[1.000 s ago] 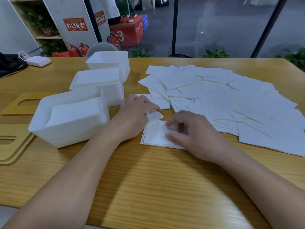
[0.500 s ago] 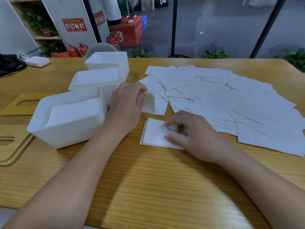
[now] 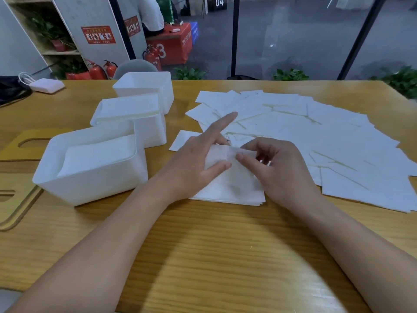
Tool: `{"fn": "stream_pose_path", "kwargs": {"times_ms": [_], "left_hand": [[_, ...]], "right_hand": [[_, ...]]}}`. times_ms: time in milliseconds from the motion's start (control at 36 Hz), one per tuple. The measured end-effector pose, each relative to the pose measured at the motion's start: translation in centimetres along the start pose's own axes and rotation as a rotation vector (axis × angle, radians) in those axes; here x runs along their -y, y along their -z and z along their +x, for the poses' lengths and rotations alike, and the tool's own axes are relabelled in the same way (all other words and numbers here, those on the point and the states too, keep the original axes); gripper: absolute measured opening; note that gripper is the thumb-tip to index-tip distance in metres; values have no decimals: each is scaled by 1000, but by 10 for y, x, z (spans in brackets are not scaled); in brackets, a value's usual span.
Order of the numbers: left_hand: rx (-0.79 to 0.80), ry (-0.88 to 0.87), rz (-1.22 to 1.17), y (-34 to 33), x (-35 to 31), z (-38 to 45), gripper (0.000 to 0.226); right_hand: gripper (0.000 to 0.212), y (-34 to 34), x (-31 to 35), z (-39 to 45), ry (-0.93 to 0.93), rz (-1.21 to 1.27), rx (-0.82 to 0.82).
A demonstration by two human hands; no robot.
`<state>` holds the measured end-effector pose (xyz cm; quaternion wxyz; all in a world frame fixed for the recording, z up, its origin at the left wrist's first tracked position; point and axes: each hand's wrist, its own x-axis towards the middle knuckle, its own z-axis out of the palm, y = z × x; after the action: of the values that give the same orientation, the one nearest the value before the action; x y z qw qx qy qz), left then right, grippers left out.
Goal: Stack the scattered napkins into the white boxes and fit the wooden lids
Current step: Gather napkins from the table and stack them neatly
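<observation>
Between your two hands, at the near middle of the wooden table (image 3: 203, 256), lies a small stack of napkins (image 3: 237, 190), its edges squared. Your left hand (image 3: 198, 163) rests on the stack's left side with the index finger stretched out and lifted toward the far spread, the thumb laid flat on the top sheet. Your right hand (image 3: 279, 170) sits on the stack's right side, fingers curled, thumb and fingertips pinching the far edge of the top napkin (image 3: 228, 154), which is raised and slightly crumpled between both hands.

The scattered napkins (image 3: 316, 141) fan out behind and to the right of your hands: thin white squares, overlapping loosely, with slivers of table showing between them. One lone sheet (image 3: 182, 140) lies just beyond your left hand.

To your left stand three white boxes. The nearest box (image 3: 90, 190) holds a flat pile of napkins sitting below its rim. The middle box (image 3: 151, 132) is filled up to its rim. The far box (image 3: 162, 91) shows no contents from this angle. Wooden lids (image 3: 15, 199) with slot cut-outs lie flat at the left edge, beside the nearest box.
</observation>
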<state>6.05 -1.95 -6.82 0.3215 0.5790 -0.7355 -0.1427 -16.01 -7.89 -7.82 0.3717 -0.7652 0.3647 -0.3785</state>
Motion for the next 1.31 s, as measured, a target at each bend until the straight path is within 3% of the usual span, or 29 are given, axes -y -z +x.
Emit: {"fn": "stream_pose_path", "kwargs": {"times_ms": [56, 139, 278, 444, 611, 694, 806, 1056, 1194, 1306], "left_hand": [[-39, 46, 18, 4, 5, 2, 81], [-142, 124, -36, 11, 14, 4, 57], [-200, 173, -219, 15, 22, 7, 24], [-60, 238, -202, 16, 22, 4, 27], [78, 271, -76, 15, 24, 2, 31], [45, 280, -29, 14, 28, 3, 31], [-3, 230, 36, 11, 33, 4, 12], [63, 245, 98, 10, 34, 3, 26], [-1, 229, 107, 13, 26, 2, 27], [-107, 130, -10, 12, 17, 1, 21]], "right_hand": [[10, 3, 1, -1, 5, -8, -19], [3, 8, 0, 2, -12, 3, -68], [13, 17, -7, 8, -82, 36, -44], [14, 19, -18, 8, -127, -173, 123], [14, 18, -17, 7, -107, -260, 135], [16, 17, -17, 5, -91, -315, 117], [23, 17, -16, 4, -35, -357, 72], [13, 11, -18, 3, -17, -359, 110], [9, 8, -16, 2, -20, -319, 113], [30, 8, -10, 3, -56, -150, 87]]}}
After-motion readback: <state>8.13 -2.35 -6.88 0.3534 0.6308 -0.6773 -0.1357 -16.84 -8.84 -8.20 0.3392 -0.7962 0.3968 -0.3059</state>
